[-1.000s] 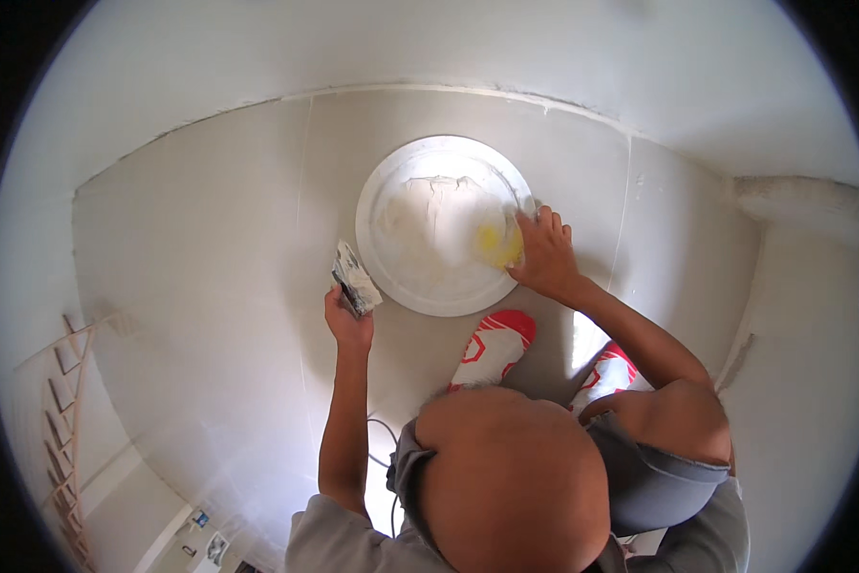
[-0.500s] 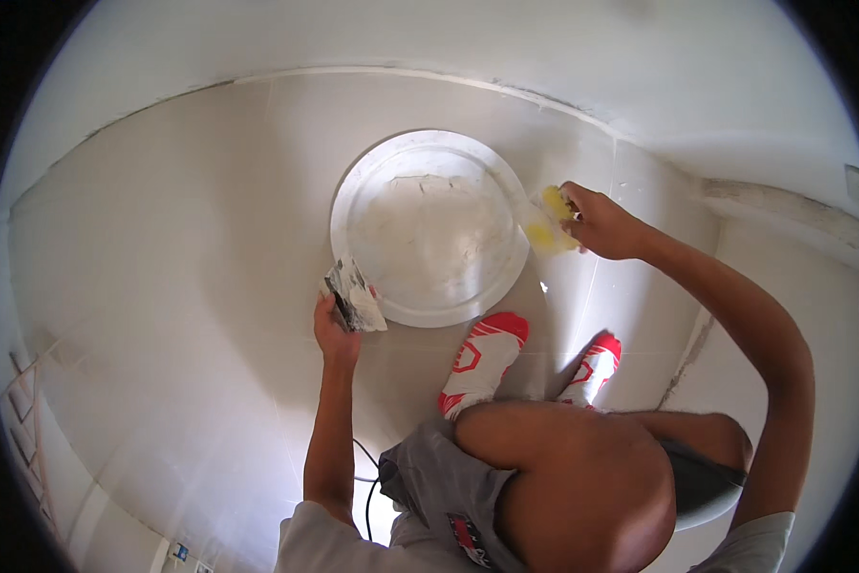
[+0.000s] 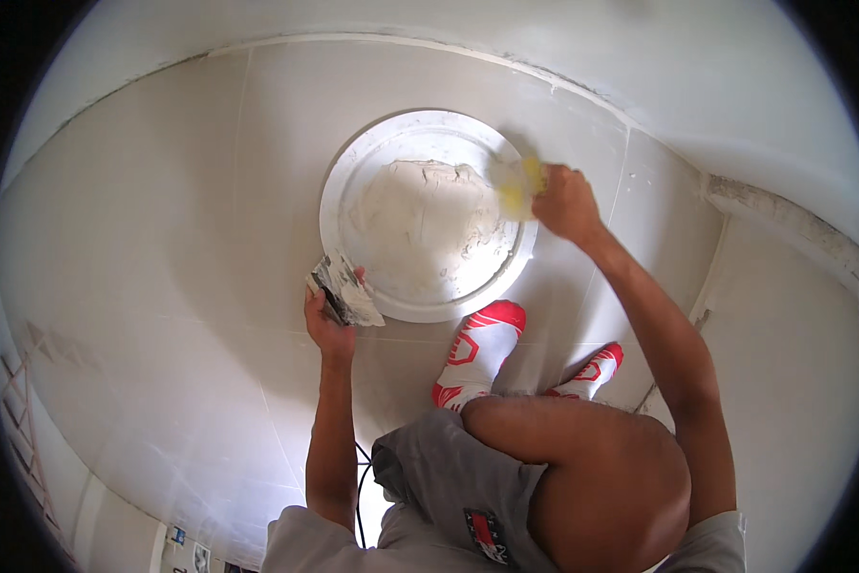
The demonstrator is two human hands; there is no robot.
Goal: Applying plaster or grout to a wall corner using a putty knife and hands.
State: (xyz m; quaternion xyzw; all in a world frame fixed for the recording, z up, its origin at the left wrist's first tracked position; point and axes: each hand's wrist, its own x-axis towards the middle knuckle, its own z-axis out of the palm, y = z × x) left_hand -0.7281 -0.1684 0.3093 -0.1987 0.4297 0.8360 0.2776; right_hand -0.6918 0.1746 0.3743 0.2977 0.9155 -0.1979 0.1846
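Note:
A round white tray (image 3: 351,162) lies on the tiled floor with a mound of pale paste (image 3: 420,205) in it. My left hand (image 3: 326,325) grips a metal scraper (image 3: 348,291) smeared with paste and dark patches, at the tray's lower left rim. My right hand (image 3: 568,202) is closed on a yellow tool (image 3: 517,191), blurred by motion, over the upper right rim of the tray; its exact shape is unclear.
My feet in white and red socks (image 3: 482,349) stand just below the tray. Pale walls (image 3: 429,24) meet the floor above and at the right, with a rough ledge (image 3: 793,229). A dark cable (image 3: 361,487) lies by my left forearm. A wooden lattice (image 3: 23,430) shows at far left.
My right hand swung outward to the right, then came back up and left to the tray's rim. My left hand keeps the scraper, slightly further left. The view has also shifted.

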